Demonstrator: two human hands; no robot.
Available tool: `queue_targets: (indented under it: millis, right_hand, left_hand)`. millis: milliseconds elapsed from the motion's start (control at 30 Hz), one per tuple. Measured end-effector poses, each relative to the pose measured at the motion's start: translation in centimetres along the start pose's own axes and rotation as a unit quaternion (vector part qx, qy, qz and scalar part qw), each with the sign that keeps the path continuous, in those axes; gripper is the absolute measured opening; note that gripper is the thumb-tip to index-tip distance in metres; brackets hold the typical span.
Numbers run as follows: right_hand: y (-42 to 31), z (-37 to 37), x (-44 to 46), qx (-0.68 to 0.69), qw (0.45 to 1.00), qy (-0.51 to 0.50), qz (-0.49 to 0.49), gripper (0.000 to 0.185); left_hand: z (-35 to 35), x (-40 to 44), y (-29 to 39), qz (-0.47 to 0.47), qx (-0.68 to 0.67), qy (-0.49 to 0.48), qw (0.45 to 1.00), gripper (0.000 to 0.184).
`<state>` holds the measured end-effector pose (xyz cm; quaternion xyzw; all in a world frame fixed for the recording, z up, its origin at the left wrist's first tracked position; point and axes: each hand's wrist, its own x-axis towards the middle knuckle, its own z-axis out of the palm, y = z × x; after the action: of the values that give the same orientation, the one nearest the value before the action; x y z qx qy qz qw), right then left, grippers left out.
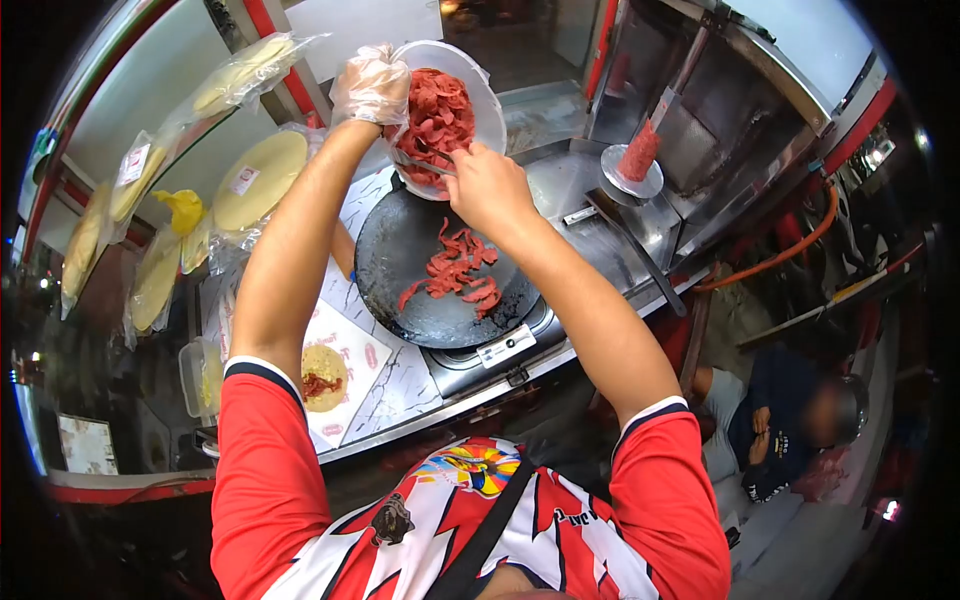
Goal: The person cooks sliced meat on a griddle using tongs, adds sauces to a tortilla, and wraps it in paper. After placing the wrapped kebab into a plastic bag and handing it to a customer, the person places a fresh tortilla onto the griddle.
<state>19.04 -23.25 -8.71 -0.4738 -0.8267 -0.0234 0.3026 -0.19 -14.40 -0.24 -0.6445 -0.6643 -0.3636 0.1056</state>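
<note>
My left hand (370,88), in a clear plastic glove, grips the rim of a white plastic tub (488,105). The tub is tilted over the griddle, and sliced reddish meat (440,105) fills much of it. My right hand (490,187) is bare and closed round what look like metal tongs (428,163), whose far end is among the meat in the tub. Below, a round black griddle pan (395,260) sits on a portable gas stove (507,347). Strips of meat (462,268) lie spread on the pan's middle.
A flatbread with filling (325,378) lies on printed paper at the lower left. Bagged flatbreads (262,180) stand on the left. At the right are a vertical meat spit (640,152) and a long dark-handled tool (640,250). A seated person (780,420) is at the far right.
</note>
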Motion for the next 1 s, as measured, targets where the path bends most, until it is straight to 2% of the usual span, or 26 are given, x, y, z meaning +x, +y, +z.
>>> queue_targets:
  millis: [100, 267, 400, 500, 600, 633, 700, 867, 967, 1000]
  right_hand:
    - [1.4, -0.8, -1.3, 0.037, 0.999, 0.019, -0.023, 0.02]
    - [3.2, -6.4, -6.6, 0.085, 0.996, 0.036, -0.015, 0.024]
    - [4.9, -7.6, -9.6, 0.061, 0.998, -0.031, 0.0, 0.026]
    - [5.8, -7.9, -10.7, 0.039, 0.996, -0.083, -0.002, 0.026]
    - [6.3, -8.1, -11.4, 0.037, 0.993, -0.116, -0.007, 0.028]
    - [6.0, -8.4, -11.4, 0.033, 0.992, -0.122, 0.002, 0.029]
    - [5.9, -8.6, -12.0, 0.005, 0.987, -0.163, 0.008, 0.032]
    - [6.8, -10.2, -12.3, 0.022, 0.988, -0.154, 0.0, 0.032]
    - [7.7, -11.0, -12.8, 0.014, 0.986, -0.165, -0.002, 0.033]
    - [7.9, -11.4, -12.9, 0.052, 0.989, -0.14, 0.021, 0.033]
  left_hand:
    - [0.7, 0.6, -1.5, 0.009, 0.001, 0.015, 1.0, 0.035]
    - [1.9, 1.6, -4.4, -0.028, -0.005, 0.035, 0.999, 0.036]
    - [1.4, 1.7, -4.4, -0.021, 0.013, 0.027, 0.999, 0.037]
    - [1.9, 2.6, -5.7, -0.019, 0.026, 0.056, 0.998, 0.037]
    - [2.1, 3.1, -7.2, -0.023, 0.026, 0.037, 0.999, 0.037]
    - [2.3, 3.0, -7.7, -0.016, 0.011, 0.064, 0.998, 0.042]
    - [2.2, 3.8, -8.4, -0.022, 0.027, 0.02, 0.999, 0.043]
    - [2.3, 7.1, -11.1, -0.003, 0.081, -0.024, 0.996, 0.044]
    - [3.1, 10.1, -13.3, -0.032, 0.005, -0.031, 0.999, 0.049]
    - [2.8, 10.5, -13.1, -0.039, -0.006, -0.039, 0.998, 0.047]
